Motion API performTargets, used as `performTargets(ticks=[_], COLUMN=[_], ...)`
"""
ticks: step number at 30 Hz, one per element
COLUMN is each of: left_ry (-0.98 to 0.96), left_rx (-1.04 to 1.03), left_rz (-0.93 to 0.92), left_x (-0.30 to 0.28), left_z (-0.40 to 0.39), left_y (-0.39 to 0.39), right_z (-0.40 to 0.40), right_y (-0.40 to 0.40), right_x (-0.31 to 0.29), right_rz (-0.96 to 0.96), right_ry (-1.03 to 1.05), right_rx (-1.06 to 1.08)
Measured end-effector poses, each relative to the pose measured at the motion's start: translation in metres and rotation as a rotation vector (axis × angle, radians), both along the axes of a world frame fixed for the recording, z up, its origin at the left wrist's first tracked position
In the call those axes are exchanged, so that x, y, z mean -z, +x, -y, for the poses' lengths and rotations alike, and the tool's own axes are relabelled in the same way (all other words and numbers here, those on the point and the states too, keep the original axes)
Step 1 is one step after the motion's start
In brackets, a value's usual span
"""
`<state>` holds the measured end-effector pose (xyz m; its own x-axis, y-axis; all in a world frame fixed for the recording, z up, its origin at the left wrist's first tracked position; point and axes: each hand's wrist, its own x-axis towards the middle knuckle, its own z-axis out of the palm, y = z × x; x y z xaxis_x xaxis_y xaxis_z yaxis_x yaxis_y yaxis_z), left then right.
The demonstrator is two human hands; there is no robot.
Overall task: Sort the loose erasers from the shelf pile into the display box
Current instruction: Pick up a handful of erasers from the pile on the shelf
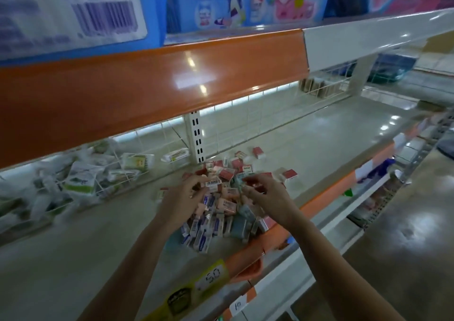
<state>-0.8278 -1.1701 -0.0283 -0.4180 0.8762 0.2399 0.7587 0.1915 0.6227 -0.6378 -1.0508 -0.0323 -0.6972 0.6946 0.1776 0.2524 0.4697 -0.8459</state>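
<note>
Head view shows our left hand [183, 198] with its fingers [199, 182] curled round a small eraser with a barcode label [213, 182], pinching it just above the heap. Our right hand [264, 193] has its fingers [250, 180] bent in over the top of the pile; motion blur keeps us from telling whether they grip an eraser or only touch one.

Beneath both hands lies the pile of loose erasers [226, 198] on the shelf [319, 134], red-sleeved ones scattered toward the back, pink and blue-wrapped ones nearer us. Some at the near side stand upright in rows [211, 227], which may be the display box, though its walls are not clear to us.

Further out, a wire basket [81, 180] of green-and-white packets sits to the left, and an orange price rail [319, 198] runs along the shelf's front edge.

We judge the main risk to be a mis-sort: the wrappers look alike and the labels are small. Two hands digging at once could also topple the standing rows or nudge loose pieces over the front edge.
</note>
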Motion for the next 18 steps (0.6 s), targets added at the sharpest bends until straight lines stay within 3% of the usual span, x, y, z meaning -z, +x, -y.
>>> performTargets(ticks=[3,6,15,18], left_ry=[0.092,0.127,0.179,0.147], left_rx=[0.042,0.023,-0.191,-0.242], left_rz=[0.212,0.301,0.66,0.607], left_x=[-0.005,-0.005,0.011,0.016], left_z=[0.012,0.025,0.097,0.137], left_y=[0.015,0.033,0.048,0.046], right_z=[0.0,0.004,0.045,0.071], right_y=[-0.001,-0.003,-0.03,-0.044], right_x=[-0.002,0.0,-0.001,-0.002], right_rz=[-0.065,-0.084,0.137,0.206], right_ry=[-0.072,-0.138,-0.189,-0.209], right_rx=[-0.068,-0.132,-0.521,-0.647])
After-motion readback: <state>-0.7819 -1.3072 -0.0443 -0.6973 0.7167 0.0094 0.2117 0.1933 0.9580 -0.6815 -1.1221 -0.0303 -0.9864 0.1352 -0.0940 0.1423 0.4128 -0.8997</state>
